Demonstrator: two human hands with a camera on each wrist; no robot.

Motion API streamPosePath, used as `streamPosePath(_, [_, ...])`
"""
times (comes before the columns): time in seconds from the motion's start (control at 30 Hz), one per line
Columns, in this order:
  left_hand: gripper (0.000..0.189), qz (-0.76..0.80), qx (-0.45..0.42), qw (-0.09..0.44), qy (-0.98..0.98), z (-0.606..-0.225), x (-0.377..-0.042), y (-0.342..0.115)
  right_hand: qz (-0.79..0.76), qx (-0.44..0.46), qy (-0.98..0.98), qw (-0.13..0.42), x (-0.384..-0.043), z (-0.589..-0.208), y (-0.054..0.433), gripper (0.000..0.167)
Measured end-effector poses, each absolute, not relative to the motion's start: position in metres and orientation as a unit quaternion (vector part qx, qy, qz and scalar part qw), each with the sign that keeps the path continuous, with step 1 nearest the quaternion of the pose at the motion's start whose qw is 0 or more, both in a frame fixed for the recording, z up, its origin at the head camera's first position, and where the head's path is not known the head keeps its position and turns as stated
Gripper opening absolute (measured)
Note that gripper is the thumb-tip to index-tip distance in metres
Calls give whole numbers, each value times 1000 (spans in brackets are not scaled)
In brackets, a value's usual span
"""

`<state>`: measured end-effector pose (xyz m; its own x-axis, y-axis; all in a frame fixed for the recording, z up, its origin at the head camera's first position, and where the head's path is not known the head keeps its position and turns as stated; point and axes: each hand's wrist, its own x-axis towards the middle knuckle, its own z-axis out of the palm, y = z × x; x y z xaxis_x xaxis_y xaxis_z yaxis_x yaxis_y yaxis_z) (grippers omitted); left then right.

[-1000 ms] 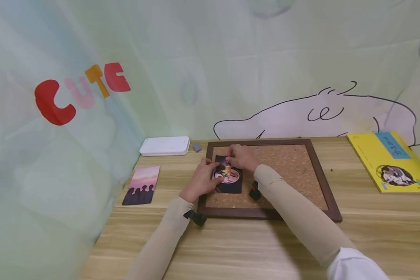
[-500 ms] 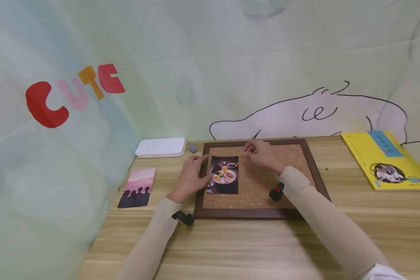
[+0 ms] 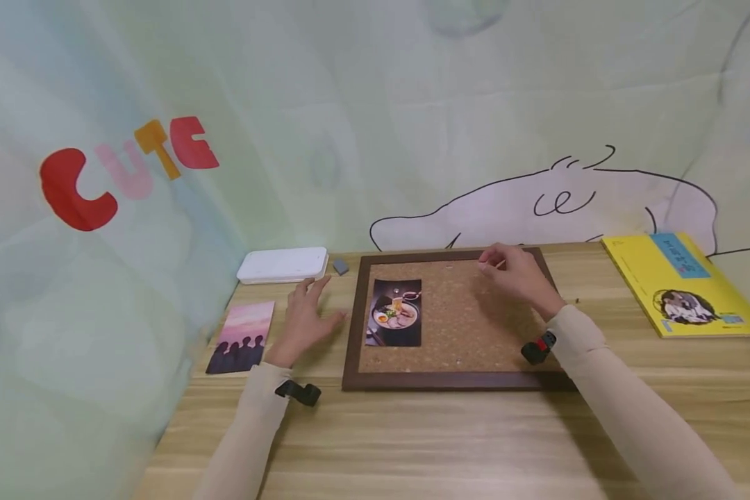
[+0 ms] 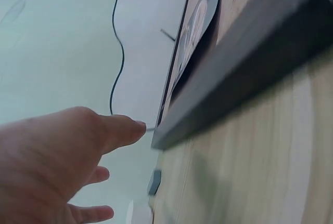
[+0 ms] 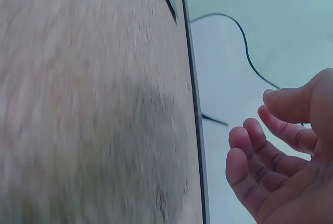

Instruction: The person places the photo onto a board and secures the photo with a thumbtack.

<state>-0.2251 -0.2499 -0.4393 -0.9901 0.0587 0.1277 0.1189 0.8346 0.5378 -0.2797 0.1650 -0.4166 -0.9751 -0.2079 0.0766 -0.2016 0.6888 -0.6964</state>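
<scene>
A dark photo of a ramen bowl (image 3: 395, 314) lies on the left part of a cork board (image 3: 462, 326) with a brown frame; a small pin head shows near the photo's top edge. My left hand (image 3: 305, 319) hovers left of the frame, between the board and a pink sunset photo (image 3: 242, 337), fingers spread and holding nothing. Over the board's upper right my right hand (image 3: 517, 276) is raised, its fingers loosely bent. In the right wrist view the right hand (image 5: 281, 156) has nothing between thumb and fingers.
Behind the left hand lie a white flat case (image 3: 282, 265) and a small grey block (image 3: 340, 266). A yellow book (image 3: 687, 292) rests at the right. A printed curtain hangs behind the wooden table (image 3: 425, 437).
Both hands have left the ramen photo, the left moving left off the board and the right moving right across it. The photo stays on the cork.
</scene>
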Motion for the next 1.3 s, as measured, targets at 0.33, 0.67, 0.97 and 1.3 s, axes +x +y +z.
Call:
streamPosePath(0.33, [80,-265,4,38,-964,-428,-224,-296,-373,-93,923,-3,-275,-418,206,30])
streamPosePath(0.67, [80,-264,27,47,-963,-431,-216,-322,-372,-60,926,-1,-273,-424,231,34])
streamPosePath(0.97, [79,-241,37,43,-969,-438,-210,-342,-360,-17,933,-8,-263,-428,272,34])
streamPosePath(1.3, [79,-245,79,21,-966,-438,-207,-359,-339,6,940,47,-262,-438,298,33])
